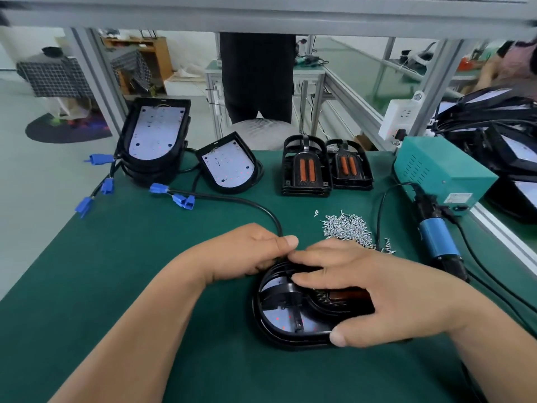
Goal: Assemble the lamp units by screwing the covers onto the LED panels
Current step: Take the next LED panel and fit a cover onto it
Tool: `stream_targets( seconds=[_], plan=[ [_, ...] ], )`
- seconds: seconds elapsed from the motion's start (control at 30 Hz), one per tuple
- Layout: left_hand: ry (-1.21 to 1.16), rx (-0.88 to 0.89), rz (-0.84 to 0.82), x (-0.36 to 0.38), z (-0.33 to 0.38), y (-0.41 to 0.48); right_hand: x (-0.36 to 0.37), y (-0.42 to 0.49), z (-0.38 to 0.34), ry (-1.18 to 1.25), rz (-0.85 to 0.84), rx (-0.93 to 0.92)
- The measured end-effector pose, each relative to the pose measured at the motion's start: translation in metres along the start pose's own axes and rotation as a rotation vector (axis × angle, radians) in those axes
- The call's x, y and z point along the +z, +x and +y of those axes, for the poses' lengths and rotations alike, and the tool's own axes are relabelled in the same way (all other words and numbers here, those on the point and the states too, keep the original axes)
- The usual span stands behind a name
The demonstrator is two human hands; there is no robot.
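On the green felt-topped table [145,271], the right hand [377,292] is lying spread over a black slatted plastic cover [286,289] sitting on a black-rimmed white LED panel [279,319]; the left hand [247,251] is pinching its black cable [232,199] at the panel's far edge.

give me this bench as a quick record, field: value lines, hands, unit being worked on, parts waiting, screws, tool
left hand: grips the far end of the unit where the cable comes out
right hand: pressing the cover down on the unit
unit: black cover on an LED panel, near edge of the green mat
panels waiting: stack at far left, one single beside it
covers waiting: two stacks at the far edge
screws: loose pile behind the right hand
screwdriver: lying at right, not held
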State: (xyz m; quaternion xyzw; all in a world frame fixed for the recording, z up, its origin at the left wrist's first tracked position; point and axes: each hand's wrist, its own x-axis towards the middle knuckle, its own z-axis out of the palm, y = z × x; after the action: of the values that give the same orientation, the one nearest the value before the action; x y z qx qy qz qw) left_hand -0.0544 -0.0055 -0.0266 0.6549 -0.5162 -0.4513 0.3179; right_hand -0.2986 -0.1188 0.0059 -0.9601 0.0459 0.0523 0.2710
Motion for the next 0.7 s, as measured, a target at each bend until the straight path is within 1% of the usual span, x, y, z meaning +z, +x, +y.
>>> stream_targets(
  seconds=[0.13, 0.23, 0.3, 0.37, 0.47, 0.53, 0.63, 0.7],
  plan=[
    [0.019, 0.028, -0.044, -0.002, 0.000, -0.002, 0.000, 0.001, 0.000, -0.026, -0.010, -0.016],
    [0.111, 0.084, -0.075, -0.006, 0.001, -0.004, 0.002, 0.004, -0.001, -0.134, 0.006, -0.084],
    [0.157, 0.099, -0.080, -0.008, 0.000, -0.005, 0.003, 0.006, 0.001, -0.143, -0.009, -0.091],
    [0.149, 0.089, -0.095, -0.010, -0.001, -0.004, 0.005, 0.005, 0.005, -0.122, -0.019, -0.053],
    [0.146, 0.072, -0.081, -0.008, -0.004, -0.002, 0.006, 0.003, 0.011, -0.026, -0.011, 0.074],
    [0.162, 0.068, -0.060, -0.007, -0.005, -0.001, 0.005, 0.003, 0.015, 0.001, 0.013, 0.075],
    [0.144, 0.075, -0.051, -0.007, -0.007, 0.001, 0.000, -0.001, 0.023, -0.059, 0.081, 0.074],
    [0.129, 0.083, -0.049, -0.008, -0.008, 0.002, -0.002, -0.004, 0.029, -0.043, 0.107, 0.092]
  ],
)
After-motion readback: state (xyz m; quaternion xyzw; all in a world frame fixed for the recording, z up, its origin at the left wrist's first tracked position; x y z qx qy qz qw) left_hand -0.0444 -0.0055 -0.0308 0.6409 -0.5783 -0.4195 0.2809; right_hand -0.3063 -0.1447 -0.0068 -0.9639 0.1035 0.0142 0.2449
